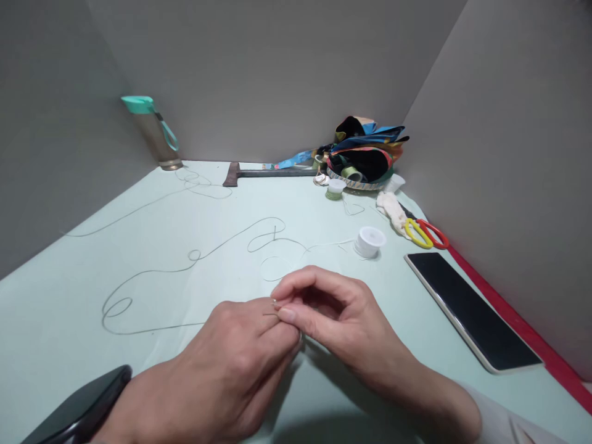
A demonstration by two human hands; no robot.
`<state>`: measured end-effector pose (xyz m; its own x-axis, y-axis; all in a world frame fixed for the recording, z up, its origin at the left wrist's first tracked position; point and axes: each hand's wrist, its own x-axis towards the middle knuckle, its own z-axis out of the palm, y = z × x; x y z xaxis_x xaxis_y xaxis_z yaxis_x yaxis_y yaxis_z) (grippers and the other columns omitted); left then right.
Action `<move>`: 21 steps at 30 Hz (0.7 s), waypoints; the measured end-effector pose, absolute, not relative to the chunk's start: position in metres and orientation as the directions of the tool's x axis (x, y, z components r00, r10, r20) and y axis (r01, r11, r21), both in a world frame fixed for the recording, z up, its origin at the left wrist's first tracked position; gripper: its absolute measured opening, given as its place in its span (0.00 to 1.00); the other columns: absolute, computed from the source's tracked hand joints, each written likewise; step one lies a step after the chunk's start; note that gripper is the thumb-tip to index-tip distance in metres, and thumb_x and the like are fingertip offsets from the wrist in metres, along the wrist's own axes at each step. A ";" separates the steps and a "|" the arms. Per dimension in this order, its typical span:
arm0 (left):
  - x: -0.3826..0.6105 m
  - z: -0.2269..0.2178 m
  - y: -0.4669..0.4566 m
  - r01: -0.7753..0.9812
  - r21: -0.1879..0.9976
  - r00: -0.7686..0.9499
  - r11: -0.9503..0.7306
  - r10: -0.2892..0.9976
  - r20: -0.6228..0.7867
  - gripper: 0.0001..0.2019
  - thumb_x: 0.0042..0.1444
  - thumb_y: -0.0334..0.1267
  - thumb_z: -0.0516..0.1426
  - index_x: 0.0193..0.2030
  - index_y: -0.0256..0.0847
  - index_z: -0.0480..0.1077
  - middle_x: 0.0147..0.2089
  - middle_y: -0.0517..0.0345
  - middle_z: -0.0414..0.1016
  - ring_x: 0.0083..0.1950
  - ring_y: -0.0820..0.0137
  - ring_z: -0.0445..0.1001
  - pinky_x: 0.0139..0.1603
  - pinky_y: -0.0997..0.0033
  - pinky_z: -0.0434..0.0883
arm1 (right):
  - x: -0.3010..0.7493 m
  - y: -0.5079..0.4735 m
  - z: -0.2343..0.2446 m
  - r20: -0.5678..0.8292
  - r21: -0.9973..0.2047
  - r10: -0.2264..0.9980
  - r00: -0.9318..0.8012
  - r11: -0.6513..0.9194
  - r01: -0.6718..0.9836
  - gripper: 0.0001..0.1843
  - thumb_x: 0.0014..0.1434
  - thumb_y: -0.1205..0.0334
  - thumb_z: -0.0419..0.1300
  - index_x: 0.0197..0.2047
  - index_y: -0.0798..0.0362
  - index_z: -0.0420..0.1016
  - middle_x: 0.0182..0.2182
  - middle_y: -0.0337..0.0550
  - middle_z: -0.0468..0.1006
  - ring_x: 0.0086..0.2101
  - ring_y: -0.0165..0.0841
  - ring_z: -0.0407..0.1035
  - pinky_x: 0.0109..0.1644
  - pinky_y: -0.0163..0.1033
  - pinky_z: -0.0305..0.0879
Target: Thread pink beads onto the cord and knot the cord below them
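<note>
The left hand [222,364] and right hand [342,314] pinch a fine thread [152,269] at lower centre, its slack length trailing leftward across the bench [69,296].

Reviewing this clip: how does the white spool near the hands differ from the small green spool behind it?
The white plastic spool sits nearer the hands and looks larger than the small green spool, which is farther back beside the colourful fabric pile. The white spool lies tilted, while the green one appears to stand on end. A thin thread trails from the white spool; none clearly leaves the green one. Both are round spools on the pale green surface.
</note>
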<state>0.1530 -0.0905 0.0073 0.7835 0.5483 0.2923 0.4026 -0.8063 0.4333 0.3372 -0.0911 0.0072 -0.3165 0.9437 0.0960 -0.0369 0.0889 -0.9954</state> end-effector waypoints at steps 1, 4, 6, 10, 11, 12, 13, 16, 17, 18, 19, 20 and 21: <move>0.153 0.009 -0.091 0.395 0.437 0.784 -0.808 0.544 0.297 0.12 0.61 0.24 0.48 0.36 0.40 0.70 0.32 0.59 0.73 0.32 0.71 0.69 0.32 0.73 0.67 | 0.338 -0.091 0.008 0.087 -0.996 0.938 -0.335 0.080 -0.035 0.02 0.62 0.65 0.66 0.39 0.51 0.80 0.36 0.35 0.80 0.37 0.26 0.72 0.44 0.32 0.68; 0.154 0.010 -0.091 0.393 0.425 0.785 -0.816 0.538 0.308 0.13 0.60 0.23 0.48 0.31 0.40 0.68 0.29 0.61 0.70 0.29 0.72 0.64 0.29 0.73 0.63 | 0.341 -0.090 0.009 0.096 -0.995 0.928 -0.360 0.083 -0.052 0.03 0.62 0.66 0.66 0.38 0.51 0.82 0.37 0.36 0.81 0.39 0.27 0.74 0.46 0.32 0.69; 0.154 0.010 -0.090 0.403 0.414 0.788 -0.816 0.540 0.295 0.13 0.60 0.23 0.48 0.31 0.40 0.68 0.29 0.60 0.71 0.29 0.72 0.64 0.28 0.72 0.61 | 0.342 -0.089 0.008 0.127 -0.992 0.927 -0.352 0.116 -0.052 0.04 0.61 0.67 0.66 0.38 0.50 0.83 0.36 0.35 0.81 0.39 0.26 0.74 0.46 0.31 0.70; 0.154 0.010 -0.089 0.403 0.445 0.804 -0.800 0.541 0.246 0.13 0.61 0.24 0.47 0.34 0.40 0.71 0.30 0.60 0.72 0.28 0.71 0.66 0.28 0.72 0.61 | 0.342 -0.088 0.007 0.216 -0.971 0.910 -0.354 0.238 0.020 0.07 0.60 0.71 0.67 0.37 0.48 0.85 0.34 0.35 0.81 0.37 0.26 0.75 0.46 0.32 0.71; 0.154 0.010 -0.089 0.403 0.457 0.807 -0.793 0.543 0.232 0.14 0.61 0.24 0.47 0.35 0.40 0.72 0.31 0.59 0.73 0.29 0.71 0.68 0.29 0.72 0.62 | 0.343 -0.088 0.007 0.238 -0.962 0.903 -0.357 0.269 0.040 0.08 0.60 0.71 0.67 0.36 0.48 0.85 0.34 0.36 0.80 0.37 0.26 0.75 0.45 0.32 0.72; 0.154 0.011 -0.088 0.402 0.471 0.810 -0.786 0.545 0.217 0.14 0.61 0.24 0.47 0.36 0.40 0.72 0.32 0.58 0.74 0.30 0.71 0.69 0.29 0.72 0.63 | 0.343 -0.088 0.006 0.266 -0.950 0.893 -0.362 0.306 0.059 0.08 0.61 0.71 0.67 0.36 0.48 0.85 0.34 0.36 0.80 0.37 0.26 0.75 0.44 0.32 0.72; 0.154 0.011 -0.088 0.401 0.486 0.812 -0.777 0.547 0.204 0.14 0.61 0.24 0.47 0.37 0.41 0.72 0.33 0.58 0.75 0.31 0.71 0.70 0.30 0.73 0.64 | 0.344 -0.088 0.006 0.303 -0.932 0.879 -0.369 0.354 0.078 0.08 0.61 0.71 0.66 0.36 0.49 0.85 0.34 0.37 0.80 0.37 0.27 0.75 0.44 0.32 0.72; 0.154 0.011 -0.087 0.395 0.531 0.818 -0.749 0.550 0.168 0.14 0.60 0.23 0.48 0.39 0.41 0.73 0.36 0.58 0.77 0.32 0.72 0.72 0.32 0.74 0.66 | 0.345 -0.089 0.004 0.423 -0.843 0.808 -0.410 0.517 0.149 0.07 0.64 0.70 0.64 0.39 0.52 0.84 0.34 0.39 0.79 0.37 0.26 0.74 0.43 0.31 0.72; 0.154 0.011 -0.087 0.395 0.539 0.819 -0.744 0.551 0.160 0.15 0.59 0.22 0.48 0.39 0.41 0.73 0.36 0.59 0.77 0.32 0.73 0.72 0.31 0.74 0.66 | 0.345 -0.090 0.003 0.457 -0.810 0.785 -0.418 0.562 0.170 0.07 0.65 0.71 0.63 0.40 0.53 0.83 0.34 0.40 0.79 0.37 0.27 0.74 0.43 0.31 0.72; 0.154 0.011 -0.087 0.394 0.543 0.820 -0.742 0.551 0.157 0.14 0.59 0.22 0.48 0.39 0.40 0.73 0.36 0.59 0.77 0.32 0.73 0.71 0.31 0.75 0.66 | 0.345 -0.091 0.002 0.483 -0.782 0.769 -0.420 0.594 0.189 0.07 0.65 0.71 0.62 0.40 0.53 0.82 0.34 0.40 0.78 0.37 0.27 0.74 0.43 0.32 0.72; 0.154 0.010 -0.086 0.395 0.541 0.821 -0.743 0.550 0.156 0.14 0.59 0.22 0.48 0.38 0.40 0.73 0.36 0.59 0.77 0.32 0.73 0.71 0.31 0.75 0.66 | 0.344 -0.091 0.001 0.500 -0.762 0.760 -0.415 0.614 0.207 0.08 0.66 0.71 0.61 0.40 0.54 0.81 0.34 0.40 0.78 0.37 0.27 0.74 0.43 0.32 0.72; 0.154 0.010 -0.086 0.396 0.533 0.821 -0.748 0.548 0.159 0.14 0.59 0.23 0.48 0.37 0.39 0.72 0.36 0.59 0.77 0.31 0.73 0.71 0.30 0.74 0.66 | 0.343 -0.092 0.000 0.511 -0.748 0.756 -0.408 0.626 0.223 0.08 0.66 0.72 0.60 0.40 0.54 0.81 0.34 0.41 0.78 0.37 0.28 0.73 0.43 0.33 0.72; 0.154 0.010 -0.086 0.401 0.519 0.820 -0.755 0.548 0.164 0.13 0.59 0.23 0.48 0.36 0.39 0.72 0.35 0.58 0.77 0.31 0.73 0.71 0.29 0.74 0.66 | 0.342 -0.093 -0.001 0.520 -0.739 0.754 -0.401 0.632 0.231 0.08 0.66 0.72 0.59 0.39 0.55 0.80 0.34 0.41 0.78 0.37 0.28 0.73 0.43 0.33 0.71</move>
